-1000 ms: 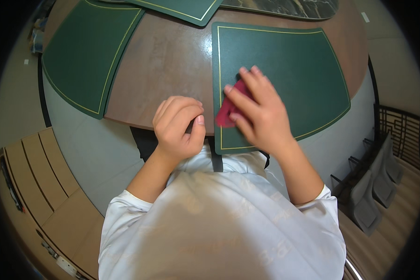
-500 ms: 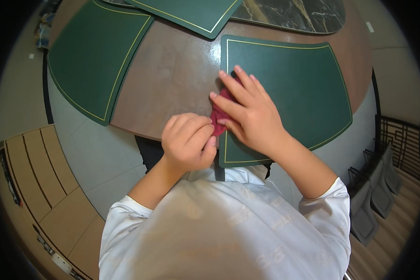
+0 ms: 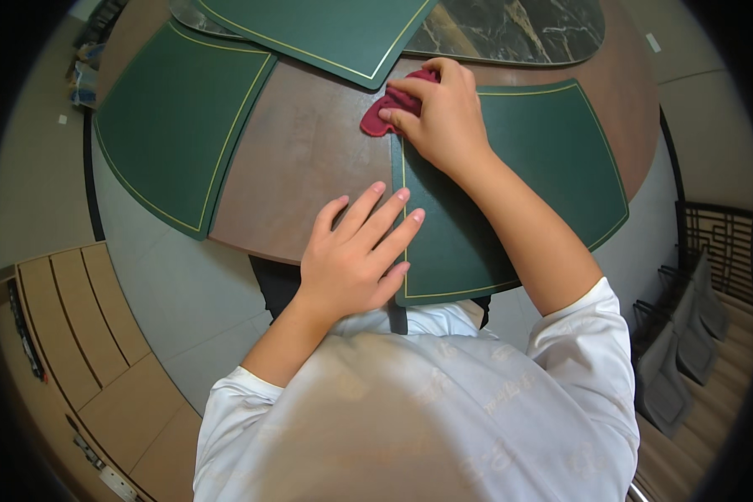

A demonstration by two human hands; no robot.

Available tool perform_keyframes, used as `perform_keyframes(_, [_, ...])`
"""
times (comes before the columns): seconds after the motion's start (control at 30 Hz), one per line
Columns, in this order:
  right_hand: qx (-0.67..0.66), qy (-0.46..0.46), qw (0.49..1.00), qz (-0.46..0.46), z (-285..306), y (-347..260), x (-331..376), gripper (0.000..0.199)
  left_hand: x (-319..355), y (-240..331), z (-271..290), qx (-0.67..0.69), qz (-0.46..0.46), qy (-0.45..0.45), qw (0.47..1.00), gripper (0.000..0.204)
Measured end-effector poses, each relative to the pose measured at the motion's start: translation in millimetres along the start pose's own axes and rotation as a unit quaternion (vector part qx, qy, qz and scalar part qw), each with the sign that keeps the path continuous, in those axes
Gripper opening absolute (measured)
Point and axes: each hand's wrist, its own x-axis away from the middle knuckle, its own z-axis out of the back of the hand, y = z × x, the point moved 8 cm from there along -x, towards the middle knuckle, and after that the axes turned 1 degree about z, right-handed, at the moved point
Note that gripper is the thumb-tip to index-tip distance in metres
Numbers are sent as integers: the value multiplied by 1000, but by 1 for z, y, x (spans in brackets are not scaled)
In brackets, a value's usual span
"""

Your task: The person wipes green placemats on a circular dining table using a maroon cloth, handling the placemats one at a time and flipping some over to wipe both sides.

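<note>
My right hand grips a crumpled dark red cloth at the far left corner of the right green placemat. Part of the cloth lies over the bare brown tabletop beside that mat. Fingers spread, my left hand rests at the near left edge of the same placemat, partly on the brown tabletop, and holds nothing. The placemat has a thin gold border line and rounded corners.
Another green placemat lies to the left, and a third reaches over the dark marbled round plate at the table's centre. Wooden drawers stand at lower left; grey chairs at right.
My right hand has moved away from me with the red cloth, up along the placemat's left edge. My left hand has let go of the cloth and opened out flat.
</note>
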Motion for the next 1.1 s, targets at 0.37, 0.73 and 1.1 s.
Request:
perform_keyframes(0.37, [91, 47, 993, -55, -5, 18, -21, 54, -5, 0, -7, -29, 44, -94, 994, 73])
perform_keyframes(0.73, [130, 46, 985, -105, -6, 22, -28, 55, -3, -1, -11, -38, 42, -97, 994, 72])
perform_keyframes(1.1, [164, 76, 975, -131, 10, 47, -26, 52, -4, -2, -12, -29, 46, -96, 994, 72])
